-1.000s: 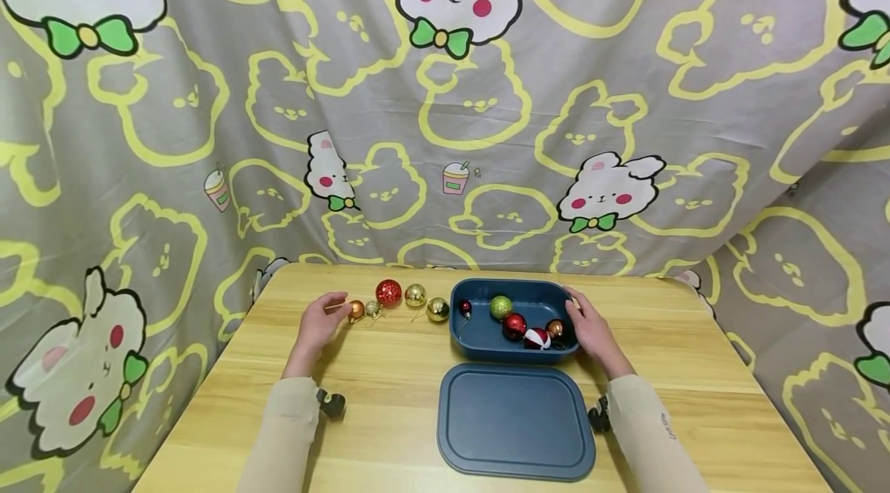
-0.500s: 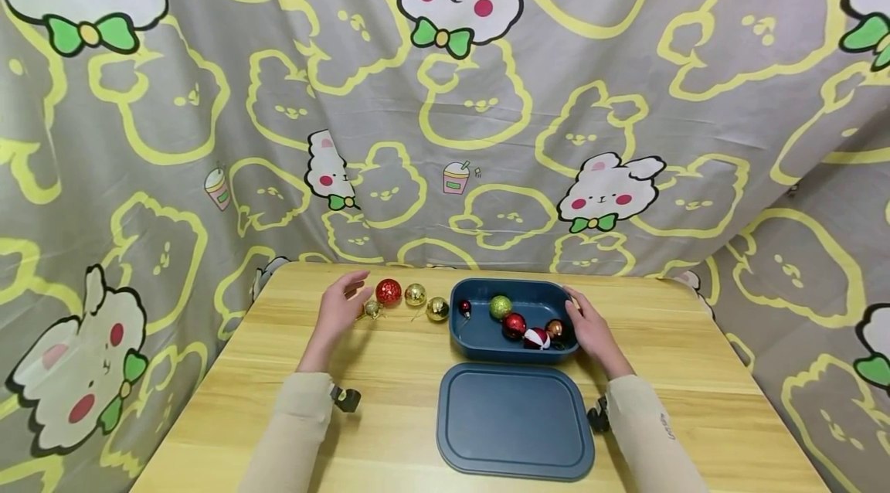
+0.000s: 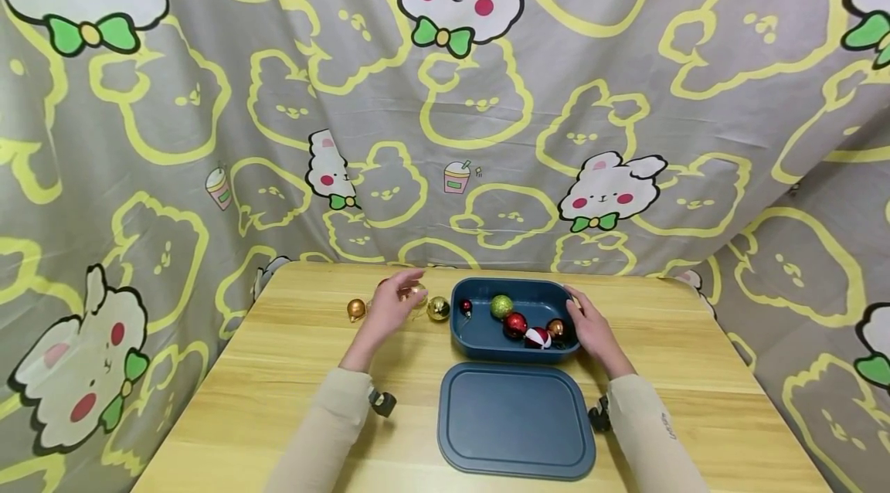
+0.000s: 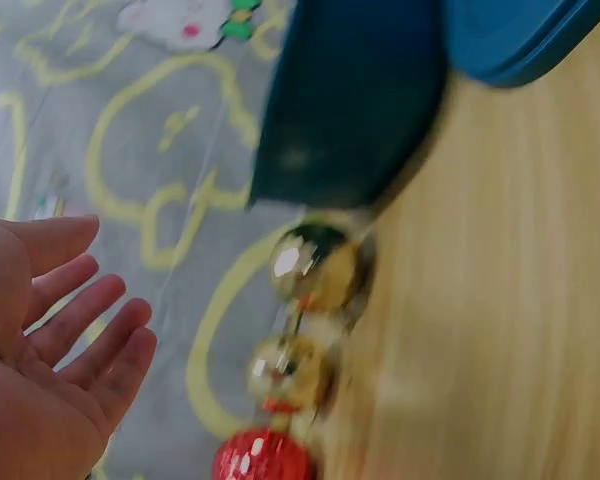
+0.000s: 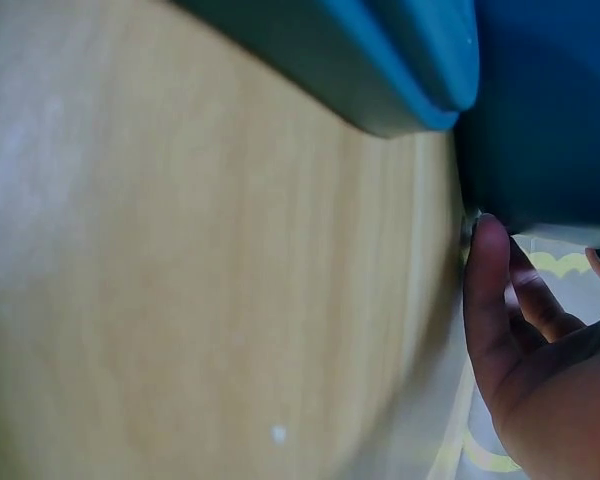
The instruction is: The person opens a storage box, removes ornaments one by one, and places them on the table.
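My left hand (image 3: 391, 309) hovers over the row of Christmas baubles with its fingers spread and nothing in it; the left wrist view shows the bare palm. A gold bauble (image 3: 438, 308) lies just right of the fingertips, and an orange-gold one (image 3: 356, 309) lies left of the hand. From above, the hand partly covers a red glitter bauble (image 4: 263, 458) and another gold one (image 4: 288, 372). At the right end of a dark blue box (image 3: 480, 348), my right hand (image 3: 592, 329) grips the wall and rim. Inside sit several baubles, among them a green glitter one (image 3: 501, 306) and a red one (image 3: 514, 325).
The box's flat blue lid (image 3: 516, 421) lies on the wooden table (image 3: 695, 400) in front of the box. A grey patterned curtain (image 3: 487, 107) hangs behind and beside the table.
My left hand has swept right, away from the orange-gold bauble and across the row toward the box. The right hand and the box have stayed in place.
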Action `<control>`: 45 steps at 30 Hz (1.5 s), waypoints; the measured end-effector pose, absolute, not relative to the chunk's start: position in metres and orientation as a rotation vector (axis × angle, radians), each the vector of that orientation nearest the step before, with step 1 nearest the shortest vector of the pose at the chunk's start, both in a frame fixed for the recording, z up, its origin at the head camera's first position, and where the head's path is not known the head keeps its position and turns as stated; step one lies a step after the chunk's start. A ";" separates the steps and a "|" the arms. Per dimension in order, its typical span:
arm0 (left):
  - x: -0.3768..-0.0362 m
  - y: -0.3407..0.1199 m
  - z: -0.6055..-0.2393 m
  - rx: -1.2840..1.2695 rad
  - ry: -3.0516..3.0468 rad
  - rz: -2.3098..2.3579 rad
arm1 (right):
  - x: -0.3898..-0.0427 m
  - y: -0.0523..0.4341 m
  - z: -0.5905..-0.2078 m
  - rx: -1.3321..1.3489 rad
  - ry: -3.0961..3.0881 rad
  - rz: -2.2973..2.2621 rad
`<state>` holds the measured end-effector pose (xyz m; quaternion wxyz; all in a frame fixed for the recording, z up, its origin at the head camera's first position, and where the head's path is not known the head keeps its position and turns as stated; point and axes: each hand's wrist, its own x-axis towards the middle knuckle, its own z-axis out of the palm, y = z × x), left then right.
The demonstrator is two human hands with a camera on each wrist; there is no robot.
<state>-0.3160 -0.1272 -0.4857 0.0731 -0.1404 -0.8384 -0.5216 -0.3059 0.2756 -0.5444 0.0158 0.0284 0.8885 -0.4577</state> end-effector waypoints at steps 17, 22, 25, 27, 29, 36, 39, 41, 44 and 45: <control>-0.302 -0.018 -0.499 -0.906 -2.675 -1.453 | -0.308 0.277 -0.547 0.072 2.766 -1.419; -0.298 0.008 -0.504 -0.936 -2.728 -1.428 | -0.307 0.276 -0.546 0.064 2.766 -1.415; -0.298 0.022 -0.506 -0.944 -2.738 -1.431 | -0.307 0.276 -0.546 0.067 2.768 -1.418; -0.298 0.032 -0.506 -0.948 -2.744 -1.424 | -0.307 0.276 -0.546 0.070 2.770 -1.415; -0.299 0.041 -0.507 -0.956 -2.749 -1.386 | -0.307 0.276 -0.546 0.069 2.771 -1.411; -0.300 0.062 -0.512 -0.991 -2.793 -1.270 | -0.308 0.277 -0.548 0.036 2.782 -1.405; -0.302 0.067 -0.513 -0.989 -2.825 -1.208 | -0.308 0.277 -0.548 0.027 2.791 -1.405; -0.305 0.071 -0.515 -0.993 -2.845 -1.120 | -0.308 0.278 -0.549 0.024 2.795 -1.410; -0.308 0.076 -0.516 -1.001 -2.876 -0.987 | -0.309 0.279 -0.549 0.025 2.798 -1.414; -0.309 0.078 -0.516 -1.007 -2.885 -0.937 | -0.310 0.279 -0.549 0.028 2.798 -1.417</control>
